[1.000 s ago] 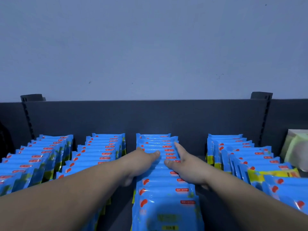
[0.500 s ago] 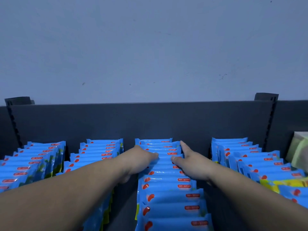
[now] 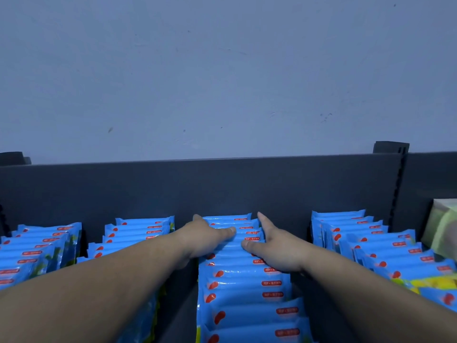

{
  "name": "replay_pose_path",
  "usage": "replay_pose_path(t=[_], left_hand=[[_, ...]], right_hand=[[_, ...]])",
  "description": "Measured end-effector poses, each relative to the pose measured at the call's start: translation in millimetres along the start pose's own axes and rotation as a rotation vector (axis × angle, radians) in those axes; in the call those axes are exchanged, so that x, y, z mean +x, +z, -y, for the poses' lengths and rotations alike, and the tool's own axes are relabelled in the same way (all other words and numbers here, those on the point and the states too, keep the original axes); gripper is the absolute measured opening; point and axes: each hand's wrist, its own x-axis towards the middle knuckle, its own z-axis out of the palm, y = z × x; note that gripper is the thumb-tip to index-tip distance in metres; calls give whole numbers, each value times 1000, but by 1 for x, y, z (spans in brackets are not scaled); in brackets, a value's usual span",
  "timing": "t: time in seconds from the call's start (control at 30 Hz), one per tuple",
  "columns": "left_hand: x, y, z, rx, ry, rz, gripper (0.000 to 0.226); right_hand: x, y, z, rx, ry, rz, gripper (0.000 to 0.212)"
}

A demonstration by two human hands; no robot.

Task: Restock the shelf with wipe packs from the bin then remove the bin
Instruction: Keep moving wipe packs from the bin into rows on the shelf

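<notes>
A row of blue wipe packs [image 3: 247,288] with red marks stands on edge down the middle of the dark shelf [image 3: 222,184]. My left hand [image 3: 202,238] lies against the row's left side near the back, thumb across the pack tops; its other fingers are hidden beside the row. On the opposite side my right hand [image 3: 277,246] touches the same packs, index finger straight toward the back panel and thumb pointing left over the tops. Neither hand lifts a pack. No bin is in view.
Three more rows of the same blue packs stand on the shelf: far left [image 3: 37,248], left of centre [image 3: 138,231] and right [image 3: 358,233]. A pale green package [image 3: 442,229] sits at the right edge. Dark gaps separate the rows. A plain wall rises behind.
Both hands have slid farther back along the middle row, toward the shelf's back panel. The view has shifted a little to the left and closer.
</notes>
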Motion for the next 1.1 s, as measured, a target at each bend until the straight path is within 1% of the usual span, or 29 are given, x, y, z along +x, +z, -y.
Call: replay_pose_path(t=[0.1, 0.27, 0.43, 0.57, 0.77, 0.83, 0.9, 0.93, 0.97, 1.0, 1.07, 1.1], left_hand=[[4, -1, -4, -68, -18, 13, 100], [4, -1, -6, -87, 12, 66, 104], [3, -1, -4, -123, 36, 99, 100], [4, 8, -5, -72, 14, 61, 93], [-5, 11, -12, -134, -8, 73, 83], [-10, 6, -11, -110, -6, 40, 78], [-15, 0, -7, -65, -13, -31, 83], [-19, -2, -4, -30, -9, -62, 81], [-24, -2, -2, -8, -9, -81, 71], [-30, -1, 0, -16, -18, -74, 58], [-34, 6, 5, -124, -63, 9, 54], [-39, 11, 5, -167, -82, 55, 52]], right_hand=[[0, -1, 1, 3, 0, 0, 89], [2, -1, -1, 6, -6, 4, 91], [4, 1, 0, 17, -11, -8, 91], [5, 2, 0, 28, -10, -5, 91], [6, 2, 0, 49, -3, -8, 89], [3, 0, -2, 55, -7, -25, 92], [-5, -7, -5, 74, -2, -55, 93], [-9, -10, -6, 87, 8, -64, 90], [-12, -12, -8, 104, 16, -62, 85], [-14, -11, -11, 127, 18, -42, 75], [-17, -4, -12, 200, 27, 19, 46], [-17, 1, -12, 232, 31, 31, 38]])
